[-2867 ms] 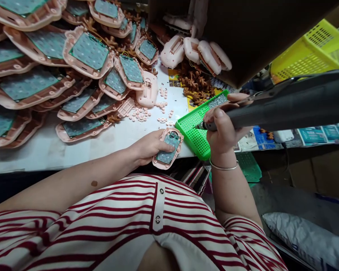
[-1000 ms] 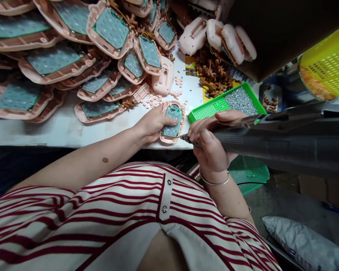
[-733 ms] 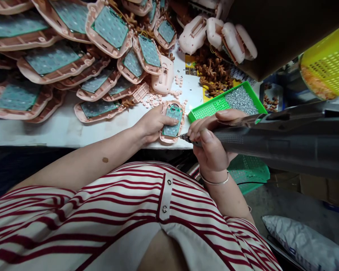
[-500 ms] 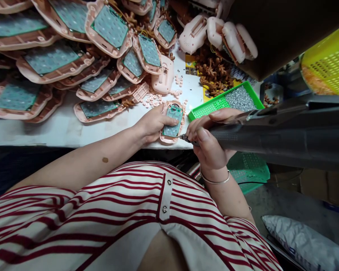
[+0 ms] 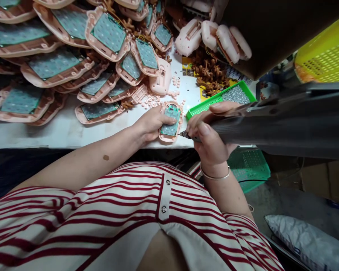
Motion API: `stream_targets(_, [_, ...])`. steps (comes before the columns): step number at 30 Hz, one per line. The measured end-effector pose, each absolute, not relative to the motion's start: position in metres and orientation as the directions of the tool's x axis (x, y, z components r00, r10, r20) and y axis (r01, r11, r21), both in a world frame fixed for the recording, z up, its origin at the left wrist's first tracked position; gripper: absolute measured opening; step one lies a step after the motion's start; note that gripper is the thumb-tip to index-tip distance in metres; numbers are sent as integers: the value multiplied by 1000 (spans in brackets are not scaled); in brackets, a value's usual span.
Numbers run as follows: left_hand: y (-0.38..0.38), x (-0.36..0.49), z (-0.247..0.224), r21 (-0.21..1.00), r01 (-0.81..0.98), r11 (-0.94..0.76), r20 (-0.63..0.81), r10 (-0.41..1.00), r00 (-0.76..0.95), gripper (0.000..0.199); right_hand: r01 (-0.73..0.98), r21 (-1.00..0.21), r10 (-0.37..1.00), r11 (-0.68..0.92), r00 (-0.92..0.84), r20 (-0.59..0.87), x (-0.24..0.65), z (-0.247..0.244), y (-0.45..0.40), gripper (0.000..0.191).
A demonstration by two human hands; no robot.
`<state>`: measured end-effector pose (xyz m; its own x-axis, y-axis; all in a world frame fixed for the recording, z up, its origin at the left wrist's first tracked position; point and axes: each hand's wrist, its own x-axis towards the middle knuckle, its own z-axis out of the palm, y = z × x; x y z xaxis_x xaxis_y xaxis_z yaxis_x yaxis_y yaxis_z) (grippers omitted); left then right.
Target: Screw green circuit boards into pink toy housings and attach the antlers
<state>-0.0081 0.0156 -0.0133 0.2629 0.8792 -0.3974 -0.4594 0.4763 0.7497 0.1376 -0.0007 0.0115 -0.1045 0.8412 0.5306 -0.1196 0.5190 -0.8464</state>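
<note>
My left hand point(image 5: 154, 122) grips a pink plastic shell point(image 5: 167, 140) near the table's front edge, with the thumb pressed on the green circuit board point(image 5: 169, 129) seated inside it. My right hand point(image 5: 210, 131) is wrapped round a dark electric screwdriver point(image 5: 260, 130) that lies level and runs off to the right. Its tip point(image 5: 183, 134) points left, close beside the shell's lower right edge; I cannot tell whether the two touch. A green tray point(image 5: 211, 105) holding many small silvery screws point(image 5: 236, 95) lies just beyond my right hand.
Many pink shells with boards point(image 5: 55, 62) are piled at the left. Small pink parts point(image 5: 151, 101) lie scattered past the held shell. Brown plastic pieces point(image 5: 210, 73) and closed pink housings point(image 5: 188, 37) are farther back. A yellow basket point(image 5: 324, 56) stands at right, a green basket point(image 5: 250, 169) below the table.
The screwdriver's tip has drawn back slightly from the board's lower corner to the shell's outer edge. My left hand still holds the shell, and the whole view has shifted a little.
</note>
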Motion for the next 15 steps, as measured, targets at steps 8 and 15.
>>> stream_targets(8, [14,-8,-17,756,-470,456,-394,890,230,37,-220,-759,778,612,-2,628,133,27,-4,31])
stream_targets(15, [11,-10,-18,734,-501,459,-402,888,225,36,-275,-830,874,486,126,470,161,88,-12,42])
